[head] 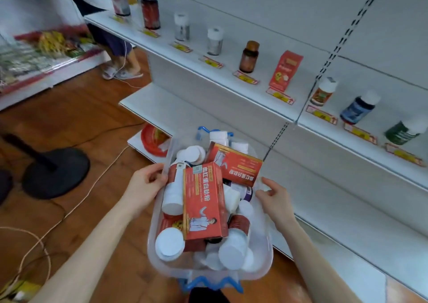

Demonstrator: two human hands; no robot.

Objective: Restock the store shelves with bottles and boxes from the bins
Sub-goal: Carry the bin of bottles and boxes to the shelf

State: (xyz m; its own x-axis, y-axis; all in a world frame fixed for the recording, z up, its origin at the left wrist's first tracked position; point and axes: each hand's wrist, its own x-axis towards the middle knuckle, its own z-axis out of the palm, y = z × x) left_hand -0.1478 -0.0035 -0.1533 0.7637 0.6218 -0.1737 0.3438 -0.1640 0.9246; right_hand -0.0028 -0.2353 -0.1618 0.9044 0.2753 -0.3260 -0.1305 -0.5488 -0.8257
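A: Why both hands on the bin (266, 256)?

B: It's heaped with red boxes (203, 201) and white-capped bottles (170, 244). The left hand (148, 184) curls over the left rim and the right hand (273, 198) pinches the right rim. My guess is that's to hold it level by the shelf (264, 71).

A: Stock versus fingers?

B: All of it is inside the bin, between the hands. The top box sits just beside the left fingers (157, 175). Nothing picked yet.

You get bright, even light with soft shadows under the shelves (166, 106). Motion blur smears the upper left of the frame; wide-angle distortion bends the edges.
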